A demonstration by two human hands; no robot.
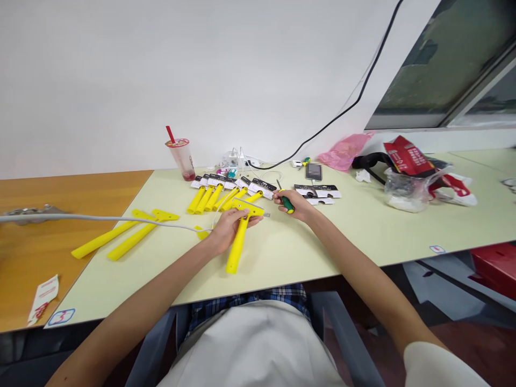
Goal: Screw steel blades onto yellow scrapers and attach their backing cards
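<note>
My left hand (226,232) is closed around the head of a yellow scraper (238,247), whose handle points down toward the table's front edge. A short piece of metal blade sticks out at the right end of that head. In my right hand (299,204), just to the right, is a screwdriver (287,204) with a green and yellow handle; its shaft points up and away from the scraper. Beyond my hands lie several yellow scrapers (214,198) with black and white cards on them. Two more scrapers without cards, a nearer one (133,241) and a farther one (105,241), lie at the left.
Loose cards (322,191) lie right of my right hand, below a small dark-screened device (314,171). A plastic cup (183,158) stands by the wall. A white cable (100,217) crosses at left. Right are a pink bag (344,151) and a red package (409,156).
</note>
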